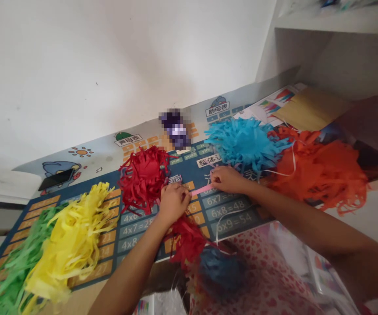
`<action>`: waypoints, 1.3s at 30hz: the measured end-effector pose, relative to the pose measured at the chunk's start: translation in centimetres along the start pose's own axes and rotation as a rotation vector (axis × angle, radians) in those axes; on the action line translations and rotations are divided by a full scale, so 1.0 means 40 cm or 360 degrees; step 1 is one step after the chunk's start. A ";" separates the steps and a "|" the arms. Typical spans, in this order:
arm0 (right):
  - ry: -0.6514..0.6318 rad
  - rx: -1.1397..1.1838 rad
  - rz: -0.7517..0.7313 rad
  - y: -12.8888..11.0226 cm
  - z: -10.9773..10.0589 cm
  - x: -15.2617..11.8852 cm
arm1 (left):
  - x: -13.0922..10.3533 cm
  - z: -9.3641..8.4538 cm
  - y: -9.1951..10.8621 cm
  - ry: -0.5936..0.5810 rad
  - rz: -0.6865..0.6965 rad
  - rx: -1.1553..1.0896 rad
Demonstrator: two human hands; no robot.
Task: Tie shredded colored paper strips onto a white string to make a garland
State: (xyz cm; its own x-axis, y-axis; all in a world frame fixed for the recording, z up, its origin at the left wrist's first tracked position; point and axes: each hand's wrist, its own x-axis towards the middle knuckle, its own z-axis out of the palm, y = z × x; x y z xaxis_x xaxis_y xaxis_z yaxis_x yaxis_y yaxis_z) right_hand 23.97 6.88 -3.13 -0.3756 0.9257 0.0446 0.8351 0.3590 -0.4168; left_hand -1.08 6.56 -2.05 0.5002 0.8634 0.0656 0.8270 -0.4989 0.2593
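Observation:
A short pink strip [202, 190] is stretched between my two hands above the printed table mat. My left hand [174, 200] pinches one end, close beside a dark red tissue-paper fringe bundle [144, 175]. My right hand [226, 179] is closed on the other end, just below a light blue fringe bundle [248, 142]. Under my left hand, another red fringe piece [189, 240] hangs over the table's front edge. A dark blue fringe piece [221, 269], blurred, lies beneath it near my lap. A white string [217, 225] trails from the mat toward them.
Yellow fringe [73, 240] and green fringe [24, 262] lie at the left. At the right are an orange fringe bundle [323, 175] and a tan paper envelope or sheet [310, 107]. A dark flat object [56, 179] rests at the back left. A pixelated item [177, 129] stands against the wall.

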 end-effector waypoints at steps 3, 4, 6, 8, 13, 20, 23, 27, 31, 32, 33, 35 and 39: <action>-0.0001 0.0014 0.0034 0.000 0.002 -0.002 | 0.008 -0.008 0.006 -0.0057 -0.0012 0.0041; -0.0002 0.0017 0.0039 0.000 0.002 -0.003 | 0.011 -0.011 0.008 -0.0077 -0.0016 0.0060; -0.0007 0.0021 0.0042 0.000 0.003 -0.005 | 0.018 -0.018 0.014 -0.0119 -0.0018 0.0102; -0.0015 0.0017 0.0045 -0.001 0.004 -0.006 | 0.027 -0.023 0.018 -0.0156 -0.0010 0.0145; -0.0022 -0.0025 0.0065 -0.007 0.000 -0.008 | 0.044 -0.025 0.016 -0.0197 0.0039 0.0236; 0.0141 -0.0315 -0.0223 -0.044 -0.013 -0.031 | 0.019 -0.029 0.008 -0.0054 0.0420 0.0358; 0.0265 -0.0575 -0.0571 -0.058 -0.013 -0.044 | 0.004 -0.032 0.015 -0.0005 0.0746 0.0503; 0.0332 -0.0801 -0.0834 -0.069 -0.009 -0.045 | -0.002 -0.032 0.035 0.0125 0.0908 0.0705; 0.0309 -0.0819 -0.0825 -0.066 -0.001 -0.026 | 0.005 -0.024 0.050 0.0179 0.0856 0.0784; 0.0295 -0.0794 -0.0778 -0.064 -0.001 -0.022 | 0.007 -0.021 0.052 0.0185 0.0838 0.0786; 0.0282 -0.0769 -0.0723 -0.063 -0.001 -0.018 | 0.009 -0.018 0.052 0.0190 0.0819 0.0776; 0.0260 -0.0730 -0.0612 -0.065 -0.003 -0.014 | 0.012 -0.011 0.051 0.0213 0.0779 0.0754; 0.0286 -0.0715 -0.0496 -0.096 -0.001 -0.015 | 0.013 -0.001 0.049 0.0284 0.0687 0.0740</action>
State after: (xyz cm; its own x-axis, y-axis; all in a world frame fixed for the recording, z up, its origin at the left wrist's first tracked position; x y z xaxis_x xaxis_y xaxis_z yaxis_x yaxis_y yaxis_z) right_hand 21.02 4.97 -1.53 -0.5898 0.7598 0.2735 0.7996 0.5970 0.0658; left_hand 0.80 6.02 -1.48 0.7947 0.5576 0.2396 0.6062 -0.7491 -0.2671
